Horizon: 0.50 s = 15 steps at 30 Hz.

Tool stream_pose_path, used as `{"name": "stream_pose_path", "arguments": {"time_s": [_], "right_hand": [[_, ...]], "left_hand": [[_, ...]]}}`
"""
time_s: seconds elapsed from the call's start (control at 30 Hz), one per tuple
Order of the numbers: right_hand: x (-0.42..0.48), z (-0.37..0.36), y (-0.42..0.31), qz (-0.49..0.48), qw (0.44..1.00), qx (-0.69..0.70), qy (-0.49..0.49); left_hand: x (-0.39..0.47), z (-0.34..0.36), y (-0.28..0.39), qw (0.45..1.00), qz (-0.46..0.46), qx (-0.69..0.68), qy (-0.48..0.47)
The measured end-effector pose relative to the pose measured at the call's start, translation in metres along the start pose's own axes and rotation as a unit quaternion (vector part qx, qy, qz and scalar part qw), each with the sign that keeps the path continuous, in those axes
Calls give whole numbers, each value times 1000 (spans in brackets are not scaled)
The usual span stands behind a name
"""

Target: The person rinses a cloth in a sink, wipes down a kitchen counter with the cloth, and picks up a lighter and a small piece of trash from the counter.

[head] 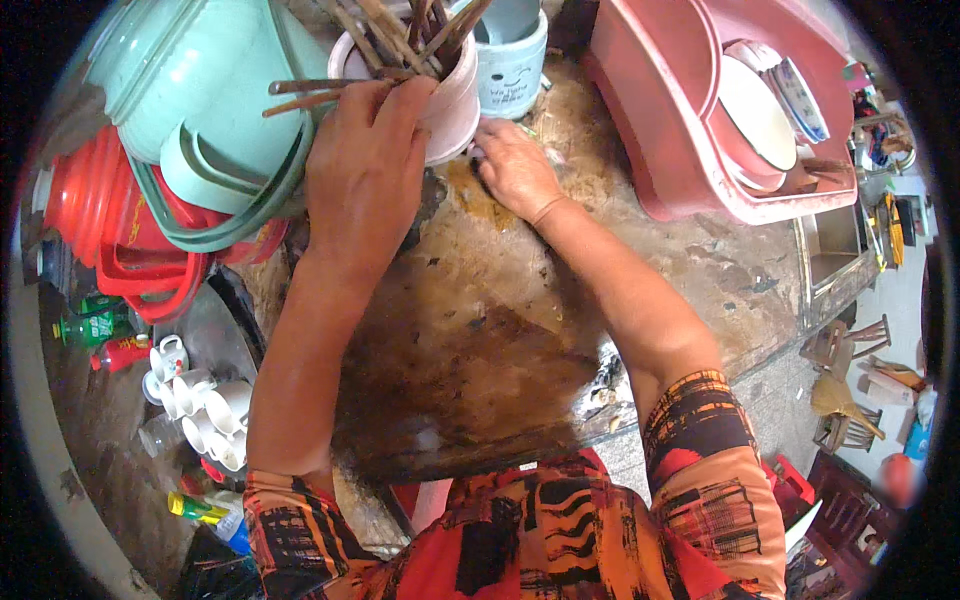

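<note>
A pink plastic container (455,120) at the top middle holds a bunch of wooden chopsticks (394,34). My left hand (367,161) is at its left side, with its fingers around a few chopsticks (304,94) that lie sideways and stick out to the left. Low on the table, just right of the container's base, is my right hand (514,157), its fingers curled near a small crumpled thing; what they grip is not plain. Behind that hand stands a light blue cup (510,71) with a winking face printed on it.
Green basins (217,97) and red basins (112,217) are stacked at the left. Below them, white mugs (225,405) and bottles (120,352) stand together. A pink dish rack (675,165) with bowls fills the upper right. The worn wooden table (465,337) has an edge close to my body.
</note>
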State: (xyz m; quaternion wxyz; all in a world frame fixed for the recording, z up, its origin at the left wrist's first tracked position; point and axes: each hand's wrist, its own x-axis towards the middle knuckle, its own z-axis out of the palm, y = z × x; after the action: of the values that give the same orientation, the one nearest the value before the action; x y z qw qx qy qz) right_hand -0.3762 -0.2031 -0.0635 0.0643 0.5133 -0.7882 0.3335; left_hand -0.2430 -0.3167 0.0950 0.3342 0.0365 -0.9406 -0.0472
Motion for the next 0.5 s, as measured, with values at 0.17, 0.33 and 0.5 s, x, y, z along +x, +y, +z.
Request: {"name": "stream_pose_path", "arguments": {"time_s": [0.17,0.33,0.5], "right_hand": [[-24,-2,-21,-166,969,143,-114],[-85,-32,-35,-160,940,266,-141],[-89,-64,-23,83,911,369,-163]], "left_hand": [[-10,-2,0,999,-37,-13,-13],[-13,-4,-2,999,-36,-8,-14],[-18,-8,-1,999,-29,-17,9]]}}
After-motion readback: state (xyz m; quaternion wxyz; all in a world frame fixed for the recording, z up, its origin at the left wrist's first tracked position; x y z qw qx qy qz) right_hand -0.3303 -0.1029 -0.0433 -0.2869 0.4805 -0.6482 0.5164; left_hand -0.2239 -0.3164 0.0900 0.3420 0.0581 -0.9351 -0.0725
